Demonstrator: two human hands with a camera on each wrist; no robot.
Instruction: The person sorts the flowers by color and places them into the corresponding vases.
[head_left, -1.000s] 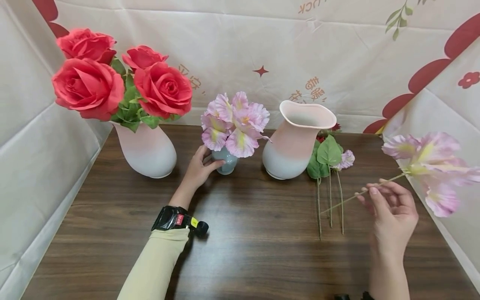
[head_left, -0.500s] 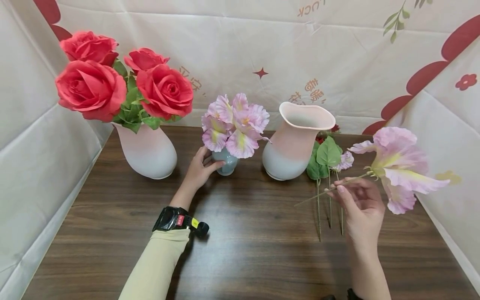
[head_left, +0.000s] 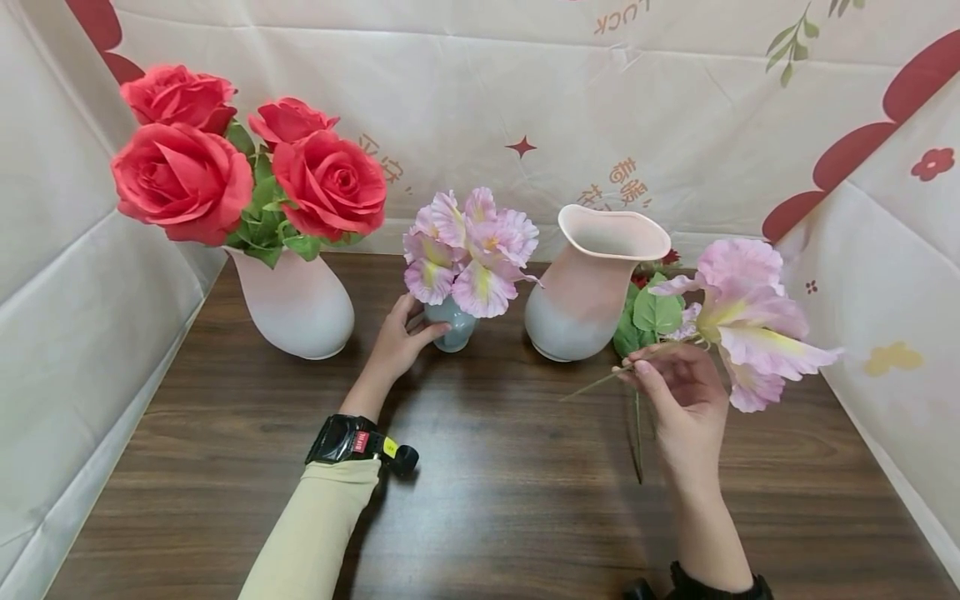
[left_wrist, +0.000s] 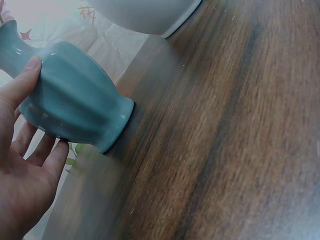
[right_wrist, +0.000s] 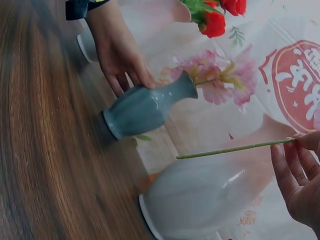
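Observation:
My left hand [head_left: 397, 337] grips the small blue-green vase [head_left: 456, 327], thumb on its near side and fingers behind, as the left wrist view shows. Pink-and-yellow flowers [head_left: 480, 250] stand in that vase, which rests on the table. Over at the right, my right hand [head_left: 678, 400] pinches the thin green stem [right_wrist: 225, 151] of another pink flower [head_left: 750, 321] between thumb and fingers. The bloom points right, while the bare stem end points left, above the table. Between the hands stands a pink-and-white vase [head_left: 592, 287] with a wavy rim and nothing showing in its mouth.
On the left, a second pink-and-white vase [head_left: 300, 304] holds several large red roses [head_left: 183, 179]. Loose stems with green leaves [head_left: 657, 307] lie on the wooden table [head_left: 480, 500] behind my right hand. A printed cloth [head_left: 450, 100] walls the back and sides.
My right hand has moved left with the pink flower, passing over the loose stems and nearer the pink-and-white vase. The left hand stays on the small vase.

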